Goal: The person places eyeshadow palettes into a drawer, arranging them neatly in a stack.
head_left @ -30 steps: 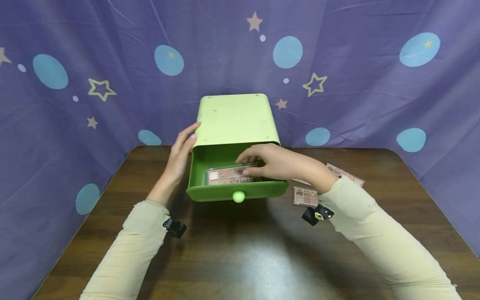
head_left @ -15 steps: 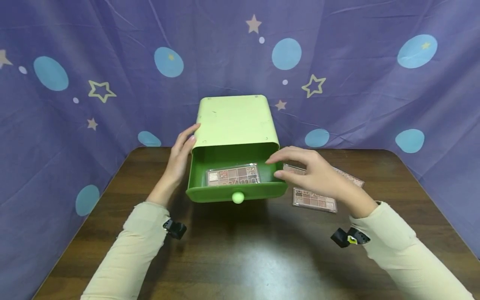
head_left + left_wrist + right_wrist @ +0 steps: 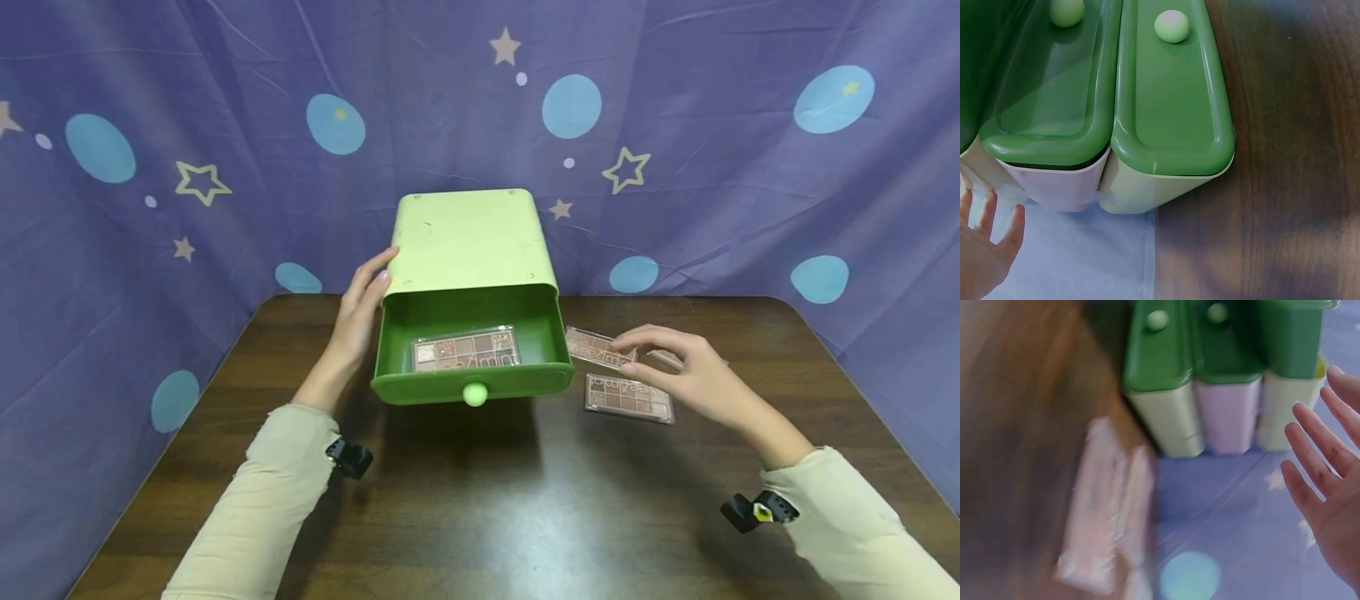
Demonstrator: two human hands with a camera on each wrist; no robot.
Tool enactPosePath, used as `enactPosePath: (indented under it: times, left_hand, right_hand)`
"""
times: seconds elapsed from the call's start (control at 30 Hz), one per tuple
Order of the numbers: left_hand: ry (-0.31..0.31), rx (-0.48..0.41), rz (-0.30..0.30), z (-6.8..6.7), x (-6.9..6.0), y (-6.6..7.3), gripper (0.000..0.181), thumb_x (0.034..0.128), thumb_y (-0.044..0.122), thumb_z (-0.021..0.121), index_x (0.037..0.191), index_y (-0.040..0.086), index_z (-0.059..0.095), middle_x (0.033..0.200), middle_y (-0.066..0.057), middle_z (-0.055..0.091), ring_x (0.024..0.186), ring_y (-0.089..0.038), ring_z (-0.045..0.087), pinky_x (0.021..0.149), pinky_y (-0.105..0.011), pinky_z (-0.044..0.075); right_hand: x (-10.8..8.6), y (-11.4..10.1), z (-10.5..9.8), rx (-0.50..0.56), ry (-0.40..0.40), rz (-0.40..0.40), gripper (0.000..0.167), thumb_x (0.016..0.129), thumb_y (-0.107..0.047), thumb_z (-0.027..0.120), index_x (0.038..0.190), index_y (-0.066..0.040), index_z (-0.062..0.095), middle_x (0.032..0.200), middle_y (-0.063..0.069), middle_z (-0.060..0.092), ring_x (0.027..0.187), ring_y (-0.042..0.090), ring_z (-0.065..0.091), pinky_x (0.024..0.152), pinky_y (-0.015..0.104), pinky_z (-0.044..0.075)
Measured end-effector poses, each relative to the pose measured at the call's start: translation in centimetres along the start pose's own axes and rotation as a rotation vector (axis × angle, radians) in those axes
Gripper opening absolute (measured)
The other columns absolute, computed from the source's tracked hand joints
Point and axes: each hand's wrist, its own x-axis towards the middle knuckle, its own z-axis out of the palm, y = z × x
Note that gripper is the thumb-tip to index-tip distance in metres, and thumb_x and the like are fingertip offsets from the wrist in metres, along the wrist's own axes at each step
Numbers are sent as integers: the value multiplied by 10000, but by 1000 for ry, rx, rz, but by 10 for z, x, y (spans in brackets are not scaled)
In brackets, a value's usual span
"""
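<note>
A green-fronted top drawer (image 3: pixel 427 387) is pulled out of a small light-green drawer cabinet (image 3: pixel 468 242). Inside it lies an eyeshadow palette (image 3: pixel 465 350) with a clear lid. My left hand (image 3: pixel 354 325) rests its extended fingers against the cabinet's left side. My right hand (image 3: pixel 693 379), fingers apart and holding nothing, hovers over the table right of the cabinet. Under and beside it lie a near eyeshadow palette (image 3: pixel 628 400), a farther eyeshadow palette (image 3: pixel 588 346) and a third eyeshadow palette (image 3: pixel 665 359), mostly hidden by the hand.
Below the pulled-out drawer, two more green drawer fronts (image 3: pixel 1169 94) with round knobs are closed, seen in the left wrist view. A purple curtain (image 3: pixel 465 100) with stars and dots hangs behind the brown wooden table (image 3: pixel 450 517).
My right hand has come out of the drawer and moved right, over the palettes on the table. The palette stays in the drawer. My left hand keeps its place.
</note>
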Motion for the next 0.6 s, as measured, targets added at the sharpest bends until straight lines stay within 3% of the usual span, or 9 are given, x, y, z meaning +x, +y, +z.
enactPosePath:
  times: [0.17, 0.37, 0.6]
  left_hand:
    - [-2, -10, -10, 0, -1, -1, 464, 1043, 228, 420, 1475, 64, 458, 1492, -82, 383, 1314, -176, 376, 1067, -331, 340]
    - [-8, -13, -20, -1, -1, 0, 471, 1045, 243, 416, 1482, 70, 450, 1493, -74, 378, 1296, -173, 388, 1043, -322, 362]
    - [-7, -12, -28, -1, -1, 1, 476, 1045, 260, 421, 1486, 85, 449, 1508, -59, 374, 1321, -184, 379, 1059, -352, 354]
  right_hand:
    - [-20, 21, 1, -78, 32, 68, 289, 907, -63, 717, 1171, -180, 707, 1127, 7, 691, 1023, 98, 615, 936, 193, 447]
    - [-38, 41, 3, -127, 54, 91, 292, 883, -30, 729, 1172, -71, 705, 1142, 66, 694, 1016, 86, 616, 892, 197, 465]
    - [-51, 67, 2, -155, 116, 78, 335, 829, 31, 759, 1151, -43, 709, 1220, 102, 654, 1127, -62, 511, 892, 136, 436]
